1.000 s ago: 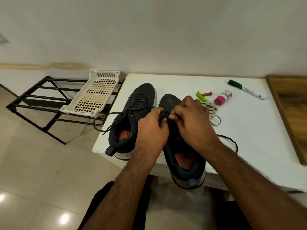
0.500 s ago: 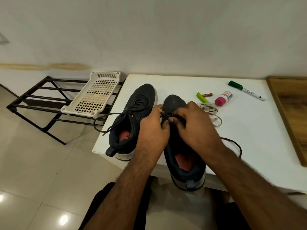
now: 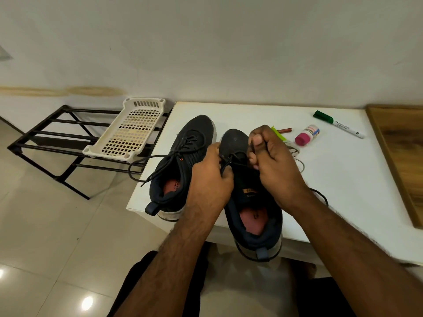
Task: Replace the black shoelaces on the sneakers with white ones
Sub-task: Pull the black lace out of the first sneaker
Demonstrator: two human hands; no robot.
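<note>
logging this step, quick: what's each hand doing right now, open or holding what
Left hand: closed, pinching the black shoelace of the right sneaker.
Right hand: closed, pulling the same lace up between thumb and fingers.

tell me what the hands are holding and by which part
Both hands pinch the black shoelace of the right sneaker: the right hand a strand pulled up near the toe, the left hand at the eyelets.

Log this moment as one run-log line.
step: unlacing right dark sneaker | left hand: pinches black shoelace | right hand: pulls it | white laces: unused
</note>
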